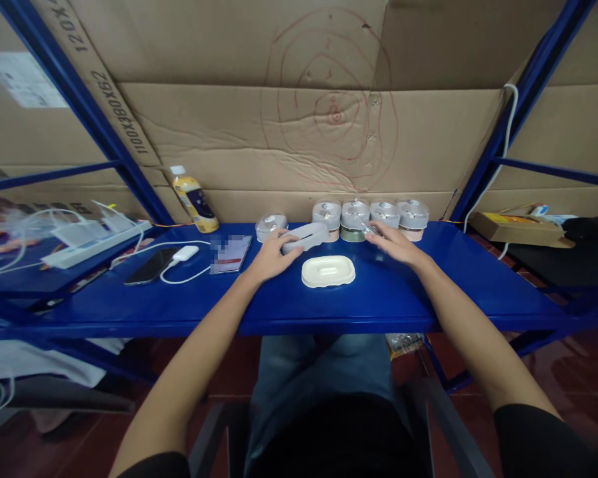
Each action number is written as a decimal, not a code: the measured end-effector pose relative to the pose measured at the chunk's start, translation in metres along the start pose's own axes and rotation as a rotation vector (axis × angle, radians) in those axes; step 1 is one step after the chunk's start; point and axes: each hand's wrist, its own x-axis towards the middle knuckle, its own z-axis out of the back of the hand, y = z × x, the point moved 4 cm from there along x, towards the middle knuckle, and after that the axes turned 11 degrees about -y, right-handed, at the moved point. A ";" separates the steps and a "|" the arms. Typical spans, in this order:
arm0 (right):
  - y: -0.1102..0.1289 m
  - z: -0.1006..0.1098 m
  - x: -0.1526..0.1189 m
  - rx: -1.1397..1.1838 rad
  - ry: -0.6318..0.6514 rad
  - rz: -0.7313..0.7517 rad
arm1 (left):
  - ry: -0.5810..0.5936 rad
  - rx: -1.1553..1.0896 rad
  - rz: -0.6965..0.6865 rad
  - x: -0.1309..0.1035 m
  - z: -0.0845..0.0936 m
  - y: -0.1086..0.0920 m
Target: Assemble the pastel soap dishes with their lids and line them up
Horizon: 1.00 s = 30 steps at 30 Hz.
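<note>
My left hand (275, 255) grips the left end of a pale grey oval ring (313, 234), thumb in front and fingers behind, just over the blue table. My right hand (391, 243) is in front of the row of containers. Its fingertips are together around a small clear piece (369, 228), blurred and too small to name. On the table between the hands lies a cream oval tray-like piece (327, 271) with a raised bar in its middle. Behind stand several clear-lidded containers (355, 214), and another clear-lidded container (271, 226) stands apart on the left.
A yellow drink bottle (195, 201) leans at the back left. A phone (233, 254), a dark phone (151, 267) and a white charger with cable (185, 253) lie left. Cardboard (204, 126) backs the blue table (279, 309). Blue posts flank it.
</note>
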 end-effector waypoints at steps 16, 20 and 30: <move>0.043 -0.041 -0.021 0.062 0.059 0.432 | 0.314 -0.312 -0.194 -0.026 -0.026 -0.047; 0.053 -0.048 -0.025 0.053 0.072 0.472 | 0.302 -0.489 -0.080 -0.030 -0.040 -0.040; 0.046 -0.062 -0.030 0.005 0.200 0.448 | 0.356 -0.452 0.050 -0.032 -0.047 -0.034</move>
